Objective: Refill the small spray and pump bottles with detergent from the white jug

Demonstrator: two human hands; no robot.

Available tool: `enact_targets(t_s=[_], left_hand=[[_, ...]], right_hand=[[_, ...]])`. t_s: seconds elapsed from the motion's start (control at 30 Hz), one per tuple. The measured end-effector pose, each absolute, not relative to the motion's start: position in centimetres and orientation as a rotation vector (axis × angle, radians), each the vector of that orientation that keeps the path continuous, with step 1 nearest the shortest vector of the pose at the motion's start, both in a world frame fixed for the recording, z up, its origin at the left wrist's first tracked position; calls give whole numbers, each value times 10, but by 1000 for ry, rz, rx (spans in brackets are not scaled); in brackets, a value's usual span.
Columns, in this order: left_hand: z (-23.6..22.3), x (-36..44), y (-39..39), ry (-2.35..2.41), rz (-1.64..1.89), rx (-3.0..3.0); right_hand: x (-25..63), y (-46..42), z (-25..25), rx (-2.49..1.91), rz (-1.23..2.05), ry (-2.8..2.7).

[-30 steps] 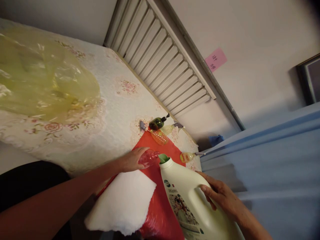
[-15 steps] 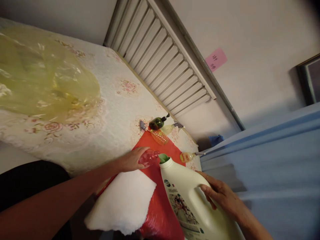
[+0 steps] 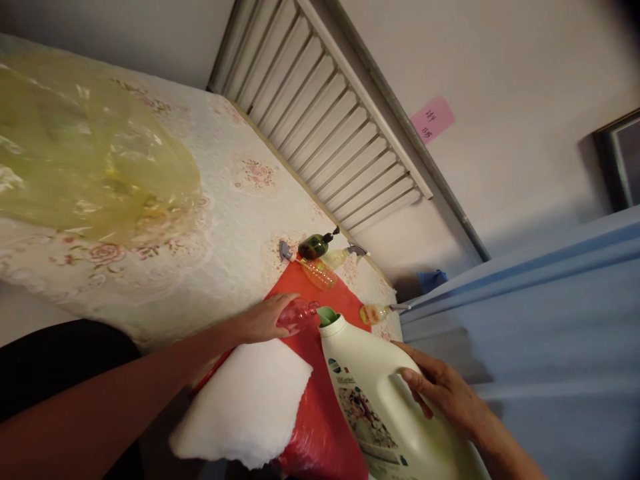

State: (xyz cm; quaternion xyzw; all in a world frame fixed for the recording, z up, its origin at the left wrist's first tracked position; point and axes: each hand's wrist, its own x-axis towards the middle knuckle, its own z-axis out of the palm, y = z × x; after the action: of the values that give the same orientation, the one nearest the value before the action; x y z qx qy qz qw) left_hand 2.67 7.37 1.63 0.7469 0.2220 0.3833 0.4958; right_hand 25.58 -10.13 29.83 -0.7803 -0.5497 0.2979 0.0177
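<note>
My left hand [image 3: 263,320] is wrapped round a small clear bottle [image 3: 297,315] standing on a red sheet [image 3: 320,400]. My right hand [image 3: 443,390] grips the handle of a big cream-white jug [image 3: 373,390], which is tilted so its open green spout [image 3: 326,315] sits right at the small bottle's mouth. Whether liquid flows is not visible.
Past the red sheet lie a dark green pump bottle [image 3: 314,247], an orange spray bottle [image 3: 317,272] and two yellowish spray bottles [image 3: 341,256] [image 3: 376,312]. A white cloth [image 3: 245,403] lies near me. A yellow plastic bag [image 3: 85,153] covers the floral tablecloth [image 3: 235,220] at left. A radiator [image 3: 325,127] and blue fabric [image 3: 540,333] border the table.
</note>
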Motion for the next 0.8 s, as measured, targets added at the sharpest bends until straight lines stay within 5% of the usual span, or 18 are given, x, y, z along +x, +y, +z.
enact_targets(t_s=[0.8], left_hand=[[20, 26, 74, 532, 922, 1802]], right_hand=[[256, -101, 300, -2451, 914, -1722]])
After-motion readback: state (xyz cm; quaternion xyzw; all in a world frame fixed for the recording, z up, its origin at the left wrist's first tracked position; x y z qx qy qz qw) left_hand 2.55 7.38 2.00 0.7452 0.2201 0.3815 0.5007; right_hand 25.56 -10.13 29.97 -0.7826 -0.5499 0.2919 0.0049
